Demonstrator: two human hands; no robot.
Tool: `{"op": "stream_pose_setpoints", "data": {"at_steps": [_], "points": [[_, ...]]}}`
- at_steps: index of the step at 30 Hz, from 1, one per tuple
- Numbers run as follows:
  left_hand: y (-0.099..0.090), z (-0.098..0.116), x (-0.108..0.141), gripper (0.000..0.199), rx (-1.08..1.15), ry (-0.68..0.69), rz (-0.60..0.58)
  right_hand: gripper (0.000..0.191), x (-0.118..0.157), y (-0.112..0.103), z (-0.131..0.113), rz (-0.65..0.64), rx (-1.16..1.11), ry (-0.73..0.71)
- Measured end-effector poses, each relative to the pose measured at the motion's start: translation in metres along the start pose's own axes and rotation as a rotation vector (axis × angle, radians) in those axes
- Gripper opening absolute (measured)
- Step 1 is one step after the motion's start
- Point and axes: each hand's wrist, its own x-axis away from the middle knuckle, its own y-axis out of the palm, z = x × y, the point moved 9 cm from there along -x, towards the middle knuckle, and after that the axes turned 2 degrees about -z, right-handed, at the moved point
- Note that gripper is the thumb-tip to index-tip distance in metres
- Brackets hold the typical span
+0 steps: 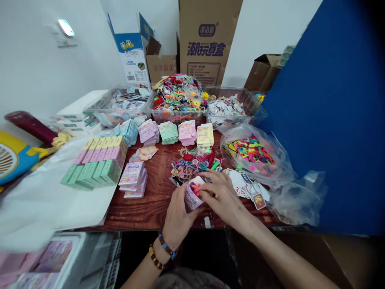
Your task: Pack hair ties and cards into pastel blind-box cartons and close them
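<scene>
My left hand (177,214) is wrapped round a small purple carton (190,199), which is tilted with its top end open. Bright orange and pink bits (196,188) show inside the opening. My right hand (224,196) is at the carton's mouth, its fingers bent and drawn together there; whatever is between the fingertips is hidden. Just beyond the carton lies a pile of hair ties and coloured trinkets (192,164). Beside my right hand, white printed cards (245,186) are spread out. Purple filled cartons (132,176) are stacked to the left.
Flat folded cartons in purple, green, pink and yellow (205,135) line the middle. Clear tubs (174,116) of trinkets and cards stand behind. A plastic bag (270,156) of colourful pieces is at right, near a blue panel (325,120). Rows of finished cartons (98,172) sit left.
</scene>
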Motion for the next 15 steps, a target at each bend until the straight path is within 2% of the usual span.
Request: {"op": "stream_pose_setpoints", "data": {"at_steps": [4, 8, 10, 12, 14, 15], "points": [[-0.005, -0.010, 0.016, 0.063, -0.094, -0.010, -0.023, 0.021, 0.027, 0.024, -0.011, -0.082, 0.074, -0.102], [-0.005, -0.017, 0.027, 0.065, -0.146, 0.015, -0.062, 0.019, 0.042, 0.035, -0.006, -0.175, -0.075, -0.074], [-0.007, -0.021, 0.029, 0.067, -0.169, 0.005, -0.062, 0.021, 0.035, 0.026, 0.014, -0.174, -0.205, -0.017], [-0.010, -0.024, 0.030, 0.069, -0.186, -0.011, -0.041, 0.023, 0.017, 0.004, 0.050, -0.082, -0.195, 0.077], [-0.013, -0.028, 0.030, 0.071, -0.187, -0.024, -0.011, 0.024, -0.006, -0.020, 0.089, 0.011, 0.043, 0.162], [-0.015, -0.029, 0.030, 0.071, -0.181, -0.028, -0.002, 0.023, -0.019, -0.024, 0.106, -0.026, 0.202, 0.203]]}}
